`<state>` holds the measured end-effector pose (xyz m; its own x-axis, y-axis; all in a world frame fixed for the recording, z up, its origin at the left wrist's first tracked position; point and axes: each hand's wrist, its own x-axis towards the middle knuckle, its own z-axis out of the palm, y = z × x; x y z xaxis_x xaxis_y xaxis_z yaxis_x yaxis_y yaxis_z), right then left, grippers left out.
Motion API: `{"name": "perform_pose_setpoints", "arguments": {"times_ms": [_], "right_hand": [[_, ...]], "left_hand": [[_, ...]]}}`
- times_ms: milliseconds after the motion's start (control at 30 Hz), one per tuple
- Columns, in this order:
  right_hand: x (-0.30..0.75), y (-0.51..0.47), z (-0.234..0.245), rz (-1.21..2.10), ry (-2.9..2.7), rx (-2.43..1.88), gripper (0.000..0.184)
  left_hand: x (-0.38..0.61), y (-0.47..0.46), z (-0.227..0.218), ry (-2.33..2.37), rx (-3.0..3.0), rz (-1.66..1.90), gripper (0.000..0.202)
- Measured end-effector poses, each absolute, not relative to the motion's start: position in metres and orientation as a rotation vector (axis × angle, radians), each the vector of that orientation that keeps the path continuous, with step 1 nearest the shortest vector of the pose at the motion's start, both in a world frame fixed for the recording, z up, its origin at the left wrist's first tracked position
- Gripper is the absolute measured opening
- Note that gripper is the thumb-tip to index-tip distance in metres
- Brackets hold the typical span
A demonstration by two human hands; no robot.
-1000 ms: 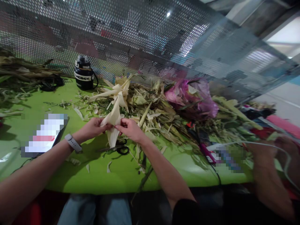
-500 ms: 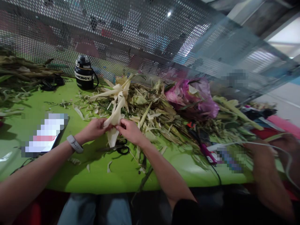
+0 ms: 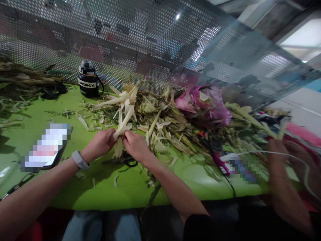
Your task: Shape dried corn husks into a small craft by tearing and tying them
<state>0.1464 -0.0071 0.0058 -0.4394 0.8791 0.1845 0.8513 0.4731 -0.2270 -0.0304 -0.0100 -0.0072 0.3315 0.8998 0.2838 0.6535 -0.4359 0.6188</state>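
My left hand and my right hand meet over the green table, both pinched on one pale corn husk. The husk's narrow upper end rises between my thumbs and its wider lower end hangs below my fingers. A white watch is on my left wrist. Black-handled scissors lie on the table just under my hands, partly hidden by them.
A heap of husks and stalks lies behind my hands, with a pink bag on it. A black jar stands by the perforated metal screen. A phone lies left. Another person's blurred arm works at right.
My hands have closed together on the husk, folding it narrower. The other person's hands at right have shifted upward.
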Motion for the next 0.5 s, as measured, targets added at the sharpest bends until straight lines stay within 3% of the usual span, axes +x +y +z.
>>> {"name": "perform_pose_setpoints", "arguments": {"times_ms": [200,400,500], "right_hand": [[0.151,-0.002,0.007,0.238,-2.502,-1.421,0.015],[0.144,-0.007,-0.002,-0.013,-2.552,-1.514,0.022],[0.14,-0.01,-0.003,0.012,-2.564,-1.531,0.021]], "left_hand": [[-0.03,-0.009,-0.007,1.395,2.246,0.793,0.022],[-0.028,-0.011,-0.008,1.451,2.255,0.723,0.021],[-0.026,-0.013,-0.011,1.495,2.268,0.675,0.016]]}}
